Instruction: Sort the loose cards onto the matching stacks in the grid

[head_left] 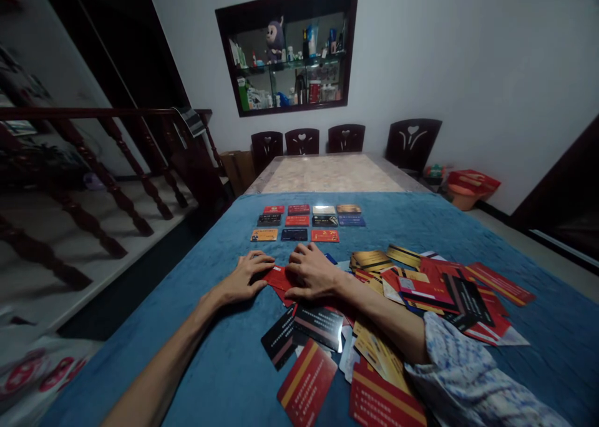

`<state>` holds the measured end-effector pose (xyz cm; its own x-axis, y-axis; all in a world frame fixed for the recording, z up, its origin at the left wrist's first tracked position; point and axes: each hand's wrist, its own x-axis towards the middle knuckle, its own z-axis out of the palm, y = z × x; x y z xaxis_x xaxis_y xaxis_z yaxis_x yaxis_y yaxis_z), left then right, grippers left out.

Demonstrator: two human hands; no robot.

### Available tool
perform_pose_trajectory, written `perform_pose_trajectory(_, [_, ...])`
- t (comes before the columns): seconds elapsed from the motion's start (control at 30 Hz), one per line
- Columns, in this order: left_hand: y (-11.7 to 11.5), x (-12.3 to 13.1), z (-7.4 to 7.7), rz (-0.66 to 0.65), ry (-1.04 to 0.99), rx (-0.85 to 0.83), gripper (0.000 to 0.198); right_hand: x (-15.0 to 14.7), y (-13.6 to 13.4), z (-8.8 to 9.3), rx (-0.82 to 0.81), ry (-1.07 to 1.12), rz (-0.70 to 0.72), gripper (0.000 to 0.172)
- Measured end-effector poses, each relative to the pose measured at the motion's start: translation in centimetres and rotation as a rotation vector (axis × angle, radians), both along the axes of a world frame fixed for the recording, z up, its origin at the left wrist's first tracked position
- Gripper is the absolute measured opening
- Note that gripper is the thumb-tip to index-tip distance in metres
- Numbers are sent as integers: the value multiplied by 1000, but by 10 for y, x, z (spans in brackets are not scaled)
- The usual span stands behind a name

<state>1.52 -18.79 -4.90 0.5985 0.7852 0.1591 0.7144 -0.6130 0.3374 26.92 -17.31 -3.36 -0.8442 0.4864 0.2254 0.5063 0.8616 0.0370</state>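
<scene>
A red card [277, 278] lies between my two hands on the blue cloth [210, 352], with more red showing beneath it. My left hand [250, 275] has its thumb and bent fingers closed around the card's left end. My right hand [312, 273] curls over the right end, thumb low and fingers above, hiding part of it. Below my right hand spread loose cards: a black card [318, 324], a red card with an orange stripe [307, 380] and gold cards [381, 355]. Farther up, several cards stand out in neat rows, including an orange card [264, 235] and a blue card [350, 220].
A heap of mixed cards [425, 283] spreads to the right, partly behind my right forearm. Beyond the cloth is the patterned tabletop [327, 173], with dark chairs [302, 142] behind it. A wooden railing [107, 158] runs along the left, and a plastic bag [44, 371] sits lower left.
</scene>
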Motion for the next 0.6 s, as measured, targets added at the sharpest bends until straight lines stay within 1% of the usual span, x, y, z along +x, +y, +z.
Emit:
perform_pose_trajectory(0.1, [0, 0, 3, -9, -5, 13, 39, 0, 0, 1, -17, -5, 1, 60])
perform_pose_trajectory(0.37, [-4, 4, 8, -24, 28, 46, 36, 0, -1, 2, -32, -7, 0, 44])
perform_pose_trajectory(0.47, [-5, 6, 11, -33, 45, 52, 33, 1, -1, 2, -32, 2, -3, 42])
perform_pose_trajectory(0.6, [-4, 4, 12, -28, 18, 71, 27, 2, 2, -2, -33, 57, -1, 40])
